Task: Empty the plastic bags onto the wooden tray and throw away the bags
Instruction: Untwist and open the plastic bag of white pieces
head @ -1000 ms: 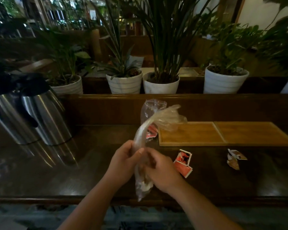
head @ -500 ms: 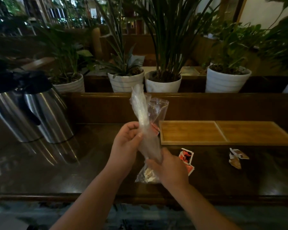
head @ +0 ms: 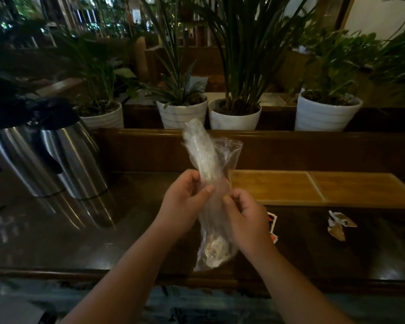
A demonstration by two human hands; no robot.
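Note:
A clear plastic bag (head: 204,160) stands upright between my hands, its twisted top pointing up and pale contents (head: 214,250) lumped in its bottom end. My left hand (head: 185,204) grips the bag's middle from the left, thumb across the plastic. My right hand (head: 246,216) pinches the same stretch from the right. A second clear bag (head: 230,155) stands just behind the first. The wooden tray (head: 313,188), split into two compartments, lies flat to the right of the bags with nothing in it.
Red-and-white sachets (head: 272,224) lie half hidden behind my right hand. Brown-and-white sachets (head: 338,224) lie further right on the dark counter (head: 80,230). Two steel thermos jugs (head: 56,155) stand at the left. White plant pots (head: 234,115) line the ledge behind.
The bag's top swung from leaning right to standing upright. My right hand slid up from the bag's lower end to its middle, opposite my left hand.

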